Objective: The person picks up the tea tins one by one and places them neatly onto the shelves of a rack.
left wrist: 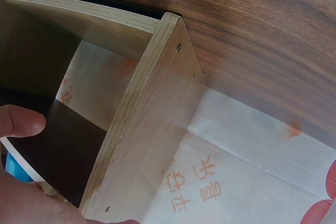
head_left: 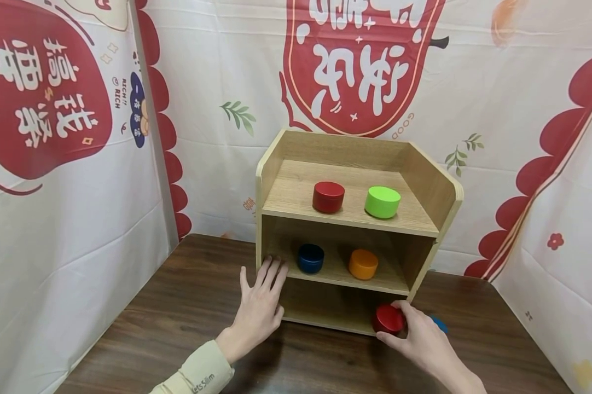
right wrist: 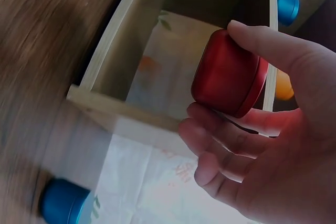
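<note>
My right hand (head_left: pixel 421 339) grips a small round red tin (head_left: pixel 388 319) between thumb and fingers, at the right front of the lowest compartment of a wooden shelf (head_left: pixel 350 220). In the right wrist view the red tin (right wrist: pixel 227 74) is held in front of that opening. My left hand (head_left: pixel 257 309) rests with straight fingers against the shelf's left side, near the middle board. On the middle level stand a dark blue tin (head_left: pixel 311 258) and an orange tin (head_left: pixel 363 264). Another red tin (head_left: pixel 328 197) and a green tin (head_left: pixel 382 202) sit on the top level.
A blue tin (right wrist: pixel 64 201) stands on the dark wooden table (head_left: pixel 178 306) to the right of the shelf, partly hidden by my right hand in the head view. Printed white cloth (head_left: pixel 207 180) hangs behind the shelf and at both sides.
</note>
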{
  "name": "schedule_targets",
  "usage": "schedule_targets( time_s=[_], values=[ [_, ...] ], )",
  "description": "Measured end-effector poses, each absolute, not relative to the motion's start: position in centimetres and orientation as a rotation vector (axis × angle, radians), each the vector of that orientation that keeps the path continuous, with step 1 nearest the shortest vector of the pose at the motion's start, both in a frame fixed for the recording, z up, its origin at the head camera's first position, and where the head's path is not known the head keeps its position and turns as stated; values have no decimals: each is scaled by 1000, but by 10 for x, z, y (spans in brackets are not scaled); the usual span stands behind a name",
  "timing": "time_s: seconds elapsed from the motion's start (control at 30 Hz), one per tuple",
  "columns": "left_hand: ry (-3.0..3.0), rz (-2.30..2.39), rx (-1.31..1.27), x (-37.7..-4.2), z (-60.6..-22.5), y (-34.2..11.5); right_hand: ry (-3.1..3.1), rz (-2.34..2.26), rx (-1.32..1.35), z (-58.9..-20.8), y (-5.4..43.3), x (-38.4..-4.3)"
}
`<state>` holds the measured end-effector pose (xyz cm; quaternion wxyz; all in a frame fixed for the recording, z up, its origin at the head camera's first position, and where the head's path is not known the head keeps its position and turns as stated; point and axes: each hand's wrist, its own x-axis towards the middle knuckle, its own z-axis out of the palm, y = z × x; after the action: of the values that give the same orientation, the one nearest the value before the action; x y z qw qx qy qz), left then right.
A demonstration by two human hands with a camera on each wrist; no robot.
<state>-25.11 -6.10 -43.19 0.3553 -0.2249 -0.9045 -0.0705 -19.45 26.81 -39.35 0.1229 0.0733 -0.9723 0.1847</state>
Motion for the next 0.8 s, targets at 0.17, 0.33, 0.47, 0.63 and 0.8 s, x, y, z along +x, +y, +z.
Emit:
schedule_targets(
  time_s=[0.17,0.33,0.47,0.63,0.8],
  values=[
    [-2333,-168,-578,-251,-432,-61,-2895,596,208,-393,254,-200],
    [-2331,-175,-575,-251,-432,-61,-2913,633,209,-394,239,-206],
    [-2330,-186,-578,-251,-432,-61,-2902,644,217,-397,229,-213],
    [-2331,-184,-581,-251,-432,-61,-2882,665,256,-404,215,-222],
    [-2335,-179,-583,-251,-433,-61,-2867,683,265,-411,203,-232]
  ],
)
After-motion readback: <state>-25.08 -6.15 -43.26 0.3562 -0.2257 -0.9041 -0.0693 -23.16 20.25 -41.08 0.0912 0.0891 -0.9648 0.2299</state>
